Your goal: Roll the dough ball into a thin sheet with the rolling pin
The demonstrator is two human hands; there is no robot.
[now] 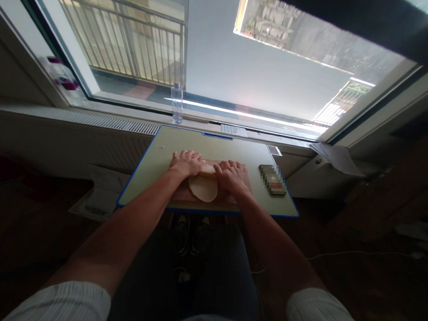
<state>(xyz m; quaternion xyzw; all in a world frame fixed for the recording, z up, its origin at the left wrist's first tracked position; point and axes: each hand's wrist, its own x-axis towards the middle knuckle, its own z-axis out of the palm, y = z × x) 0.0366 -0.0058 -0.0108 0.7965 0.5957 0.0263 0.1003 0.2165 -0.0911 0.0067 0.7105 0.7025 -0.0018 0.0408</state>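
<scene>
A flat, pale sheet of dough [203, 191] with a rounded near edge lies on a wooden board [184, 193]. Across its far part runs a light wooden rolling pin [208, 171], of which only the middle shows. My left hand [187, 162] covers the pin's left end and my right hand [232, 174] its right end, fingers pointing away from me and bent over it. Both palms press down from above, and the thumbs point inward near the pin's bare middle. The pin's ends are hidden under my hands.
The board rests on a small pale-green table [149, 176] with a blue edge. A blurred-out phone-like object [272, 180] lies at its right. Beyond, a clear bottle [176, 104] stands on the sill before a big window. Papers [336, 157] lie at the right.
</scene>
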